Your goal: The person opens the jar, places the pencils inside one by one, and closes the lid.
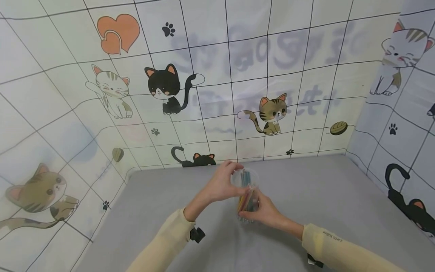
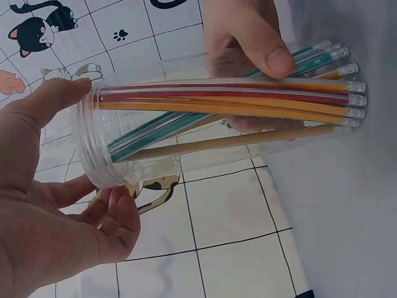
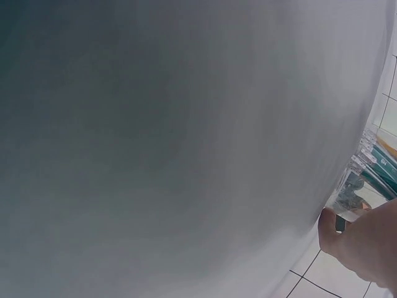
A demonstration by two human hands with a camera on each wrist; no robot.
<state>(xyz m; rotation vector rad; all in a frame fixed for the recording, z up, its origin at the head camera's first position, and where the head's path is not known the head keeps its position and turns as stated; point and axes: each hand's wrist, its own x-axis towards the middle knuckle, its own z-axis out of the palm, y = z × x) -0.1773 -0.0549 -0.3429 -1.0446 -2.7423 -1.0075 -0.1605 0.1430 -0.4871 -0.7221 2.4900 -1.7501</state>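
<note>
A clear plastic jar [image 2: 167, 171] stands between both hands, holding several pencils [image 2: 248, 112] in orange, red, yellow and teal. Their eraser ends point down at the jar's far end from the lid. My left hand [image 1: 222, 183] grips the clear round lid [image 2: 93, 139], thumb on one side and curled fingers on the other. Lower down, my right hand [image 1: 268, 211] holds the jar's body, with its thumb [image 2: 276, 59] across the wall. In the right wrist view, the right hand [image 3: 366, 242] and part of the jar show only at the edge.
Grey cloth [image 1: 163, 211] covers the table below the hands. A white curtain [image 1: 217, 53] with a grid, cats and paw prints hangs behind the table and along both sides. Dark wrist straps [image 1: 197, 234] sit at the cream sleeves [image 1: 166, 240].
</note>
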